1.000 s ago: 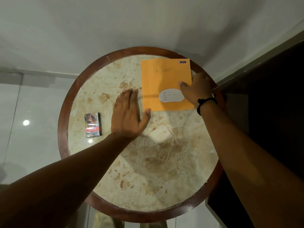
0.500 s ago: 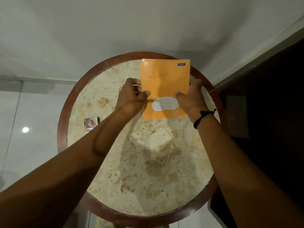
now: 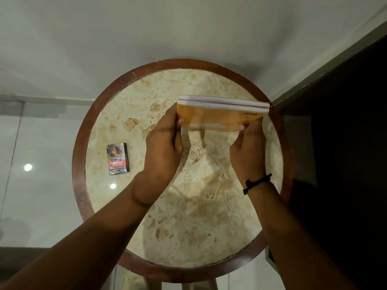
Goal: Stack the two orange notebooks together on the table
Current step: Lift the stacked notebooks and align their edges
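Two orange notebooks (image 3: 217,117) are pressed together and stand nearly upright on edge at the far side of the round marble table (image 3: 188,206), their white page edges facing up. My left hand (image 3: 165,147) grips their left end. My right hand (image 3: 249,149), with a black cord at the wrist, grips their right end. The lower edge of the notebooks is partly hidden by my fingers, so I cannot tell whether it touches the tabletop.
A small printed box (image 3: 117,159) lies flat on the left part of the table. The table has a dark wooden rim (image 3: 78,164). Dark furniture (image 3: 339,143) stands close on the right. Glossy floor tiles lie to the left.
The notebooks lay flat under my right hand; both hands took hold of them and tipped them up onto their edge, so the page edges now face me.
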